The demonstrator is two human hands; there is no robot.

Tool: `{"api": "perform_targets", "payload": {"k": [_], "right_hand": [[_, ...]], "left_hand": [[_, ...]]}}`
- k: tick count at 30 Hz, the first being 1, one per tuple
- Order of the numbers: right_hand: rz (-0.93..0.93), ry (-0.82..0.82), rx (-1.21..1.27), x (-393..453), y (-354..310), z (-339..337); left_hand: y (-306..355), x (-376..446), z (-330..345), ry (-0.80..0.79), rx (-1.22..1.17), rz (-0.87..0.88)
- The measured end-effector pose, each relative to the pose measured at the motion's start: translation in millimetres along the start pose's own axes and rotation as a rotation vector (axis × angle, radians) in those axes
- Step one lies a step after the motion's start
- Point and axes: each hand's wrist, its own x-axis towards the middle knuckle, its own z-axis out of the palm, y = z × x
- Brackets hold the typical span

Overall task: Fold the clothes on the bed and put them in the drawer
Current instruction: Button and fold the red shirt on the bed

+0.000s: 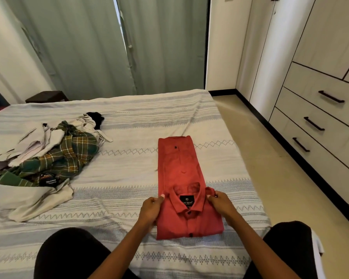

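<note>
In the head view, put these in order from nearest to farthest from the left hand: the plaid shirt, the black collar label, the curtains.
From the left hand:
1. Black collar label, just right of it on the red shirt.
2. Plaid shirt, in the pile to the left.
3. Curtains, beyond the bed.

Red shirt (179, 172), green plaid shirt (69, 156) (yellow-lined), grey-striped white bedspread (129, 117), black drawer handles (330, 97).

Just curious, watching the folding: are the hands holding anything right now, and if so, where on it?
Yes. Both hands hold the red shirt on the bed: left hand pinches the left shoulder, right hand the right, beside the collar.
</note>
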Motion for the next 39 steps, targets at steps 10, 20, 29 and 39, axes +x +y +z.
{"api": "perform_targets", "payload": {"k": [10, 20, 29, 39], "right_hand": [[-0.185, 0.172, 0.058, 43.6, -47.4, 16.3], [-0.272, 0.074, 0.063, 229.0, -156.9, 17.1], [-0.176, 0.091, -0.405, 357.7, -147.7, 19.1], [-0.213, 0.223, -0.499, 356.8, -139.0, 28.8]], "left_hand": [[21.7, 34.9, 8.9, 0.223, -0.047, 0.193], [133.7, 202.7, 5.5, 0.225, -0.238, 0.208], [149.3, 339.5, 20.3, 0.15, -0.004, 0.128], [142.1, 341.3, 18.5, 0.354, 0.63, 0.291]]}}
